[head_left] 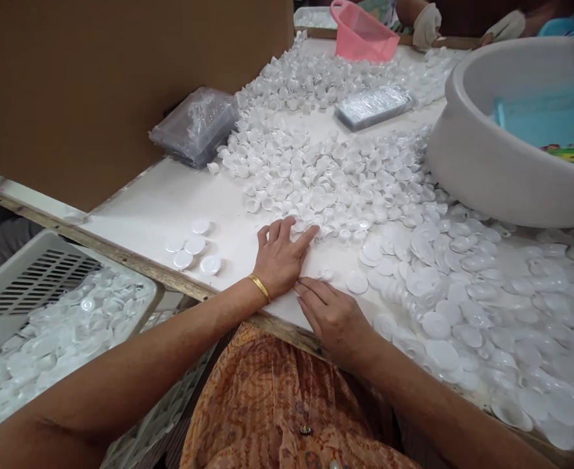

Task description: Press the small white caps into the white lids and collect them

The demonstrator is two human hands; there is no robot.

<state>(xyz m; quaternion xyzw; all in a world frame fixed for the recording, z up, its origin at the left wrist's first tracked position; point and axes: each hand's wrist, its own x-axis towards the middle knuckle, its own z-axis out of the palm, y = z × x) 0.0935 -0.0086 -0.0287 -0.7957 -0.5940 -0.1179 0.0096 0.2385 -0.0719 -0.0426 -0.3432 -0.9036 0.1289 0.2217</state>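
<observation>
My left hand [281,255], with a gold bangle at the wrist, has its fingers spread at the near edge of a heap of small white plastic cups [311,189]. Its fingertips touch or nearly touch the closest cups. My right hand [334,312] rests by the table's front edge, fingers drawn together beside the left wrist; anything in them is hidden. Just beyond its knuckles lies a small white piece [326,275]. Flat white plastic saucers [438,280] are piled to the right. A small group of round white pieces [195,245] lies left of my left hand.
A white slatted crate [150,293] full of white pieces stands below the table's left edge. On the table are a cardboard box [120,78], clear plastic cases [196,124], a wrapped pack [374,107], a pink scoop [365,36] and a large grey tub [502,156]. Another person's gloved hands [427,26] are opposite.
</observation>
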